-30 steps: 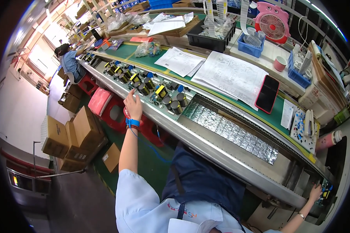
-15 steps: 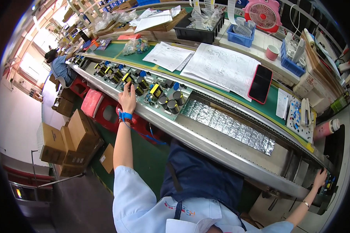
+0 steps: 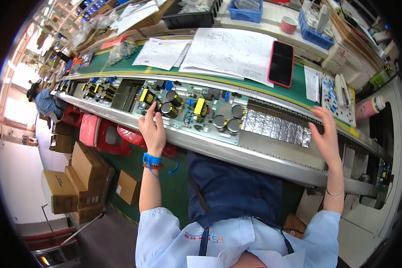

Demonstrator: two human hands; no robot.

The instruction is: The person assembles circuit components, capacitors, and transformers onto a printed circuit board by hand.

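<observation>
A green circuit board [image 3: 190,123] with black capacitors, yellow-wrapped parts and blue parts lies in the metal conveyor rail [image 3: 263,158] before me. My left hand [image 3: 152,134], a blue strap round its wrist, is at the board's left end. Its fingers are stretched out, with the tips at a black round part. Whether they press on it I cannot tell. To the right, my right hand [image 3: 326,138] hovers over the rail with fingers spread and nothing in them. Silver foil-like sheeting [image 3: 277,127] lines the rail between the board and that hand.
More boards [image 3: 98,89] sit farther left in the rail. Behind it lie papers [image 3: 228,51], a red-edged phone [image 3: 281,64] and a foam block with small parts [image 3: 332,98]. Red stools [image 3: 100,134] and cartons [image 3: 82,174] stand left; a co-worker [image 3: 47,100] sits at the far left.
My right hand has come back from the rail's far right end toward the middle. The nearest board has slid right with my left hand at it, and a gap separates it from the boards behind.
</observation>
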